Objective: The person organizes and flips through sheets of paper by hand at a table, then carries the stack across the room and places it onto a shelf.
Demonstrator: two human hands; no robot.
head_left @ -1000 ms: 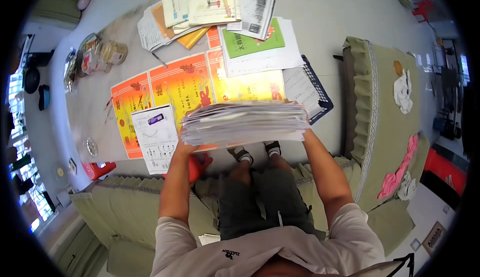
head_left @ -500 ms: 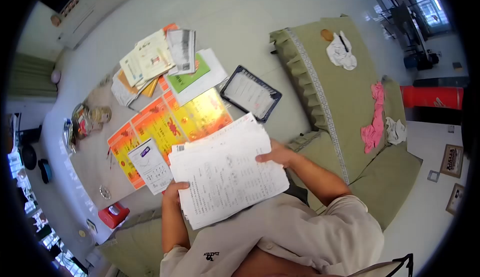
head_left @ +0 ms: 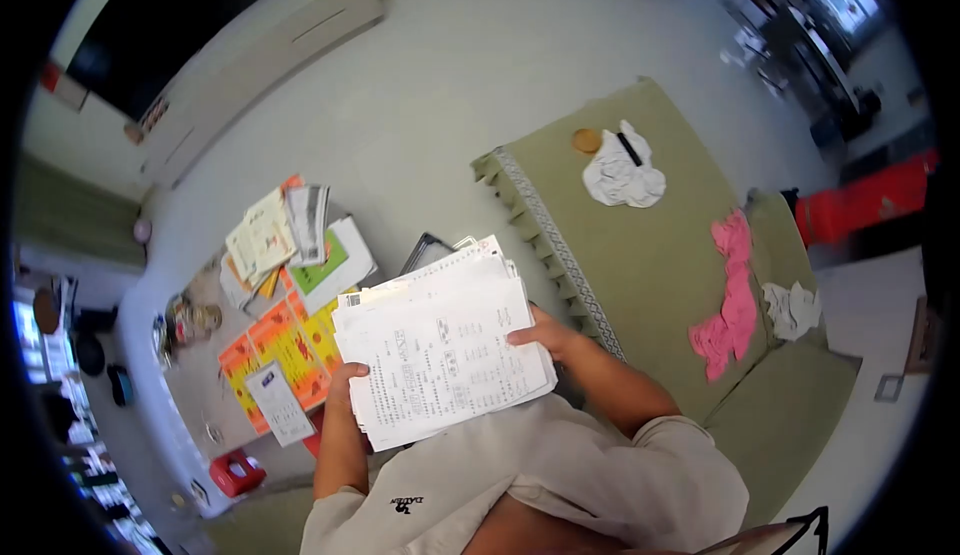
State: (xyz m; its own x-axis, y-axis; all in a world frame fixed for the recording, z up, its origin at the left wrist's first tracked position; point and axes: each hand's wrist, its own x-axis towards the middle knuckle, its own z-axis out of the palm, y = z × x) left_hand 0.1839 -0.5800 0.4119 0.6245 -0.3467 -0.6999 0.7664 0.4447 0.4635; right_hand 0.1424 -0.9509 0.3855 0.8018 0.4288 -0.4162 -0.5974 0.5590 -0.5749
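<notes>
A thick stack of printed white papers (head_left: 440, 350) is held in front of my shirt, its top sheet facing up. My left hand (head_left: 345, 387) grips the stack's left edge, thumb on top. On the right edge, my right hand (head_left: 545, 335) holds it the same way, fingers hidden underneath. Beyond the stack, the dark rim of a basket (head_left: 425, 248) shows in part. To the left, orange and yellow printed sheets (head_left: 300, 343) lie on the table, with a white sheet (head_left: 280, 403) over their near edge.
Booklets (head_left: 262, 235) and a green book (head_left: 318, 267) lie at the table's far end, jars (head_left: 195, 323) at its left. A green-covered sofa (head_left: 640, 255) on the right bears white cloth (head_left: 622, 173) and pink cloth (head_left: 730, 300). A red kettle-like object (head_left: 237, 473) is below the table edge.
The stack went from edge-on to lying face up between both hands, which still hold it. The view has turned right, so the table sits further left and more of the sofa shows.
</notes>
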